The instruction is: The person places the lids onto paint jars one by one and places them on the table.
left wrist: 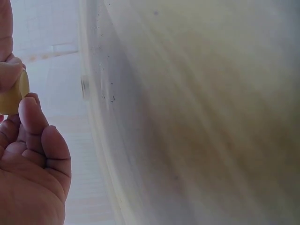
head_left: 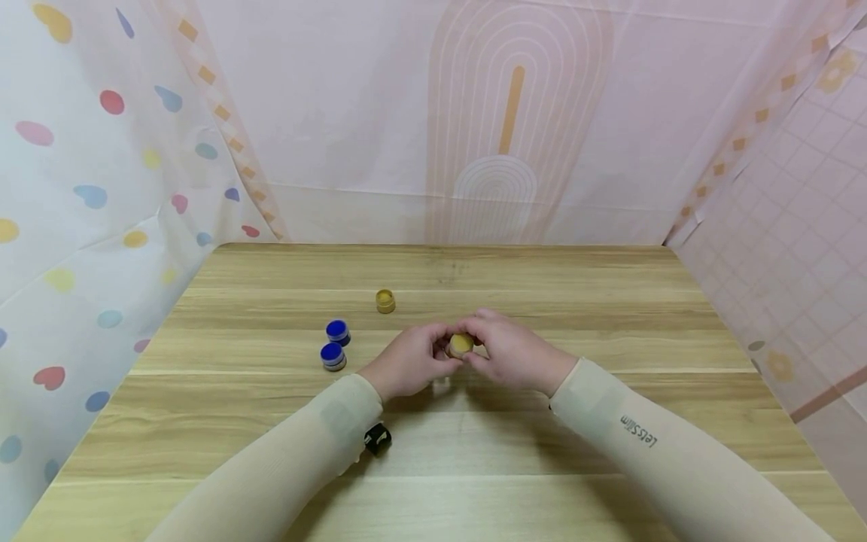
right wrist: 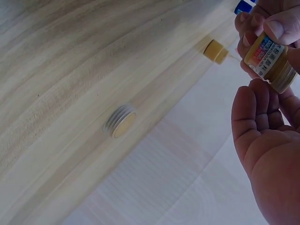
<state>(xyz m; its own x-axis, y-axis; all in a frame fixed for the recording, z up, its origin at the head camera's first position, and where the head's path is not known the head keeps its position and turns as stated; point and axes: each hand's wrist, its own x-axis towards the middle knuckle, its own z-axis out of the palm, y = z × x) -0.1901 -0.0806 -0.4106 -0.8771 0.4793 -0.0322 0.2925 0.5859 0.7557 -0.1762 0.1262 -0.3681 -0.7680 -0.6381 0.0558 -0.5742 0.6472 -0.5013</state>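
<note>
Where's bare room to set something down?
Table right of right hand; between both sleeves, right of the black container; left of the blue jars. Crowded: centre-left, with those jars, a small yellow container and the left hand gripping a labelled yellow jar.

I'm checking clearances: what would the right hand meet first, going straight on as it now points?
First the yellow jar it is touching, then probably the left hand; exact depth is unclear.

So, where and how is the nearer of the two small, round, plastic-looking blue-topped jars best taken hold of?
Probably by the left and right sides of its round wall, coming from above: the nearer blue-topped jar stands upright with its top uncovered, while the other blue-topped jar crowds its far side.
</note>
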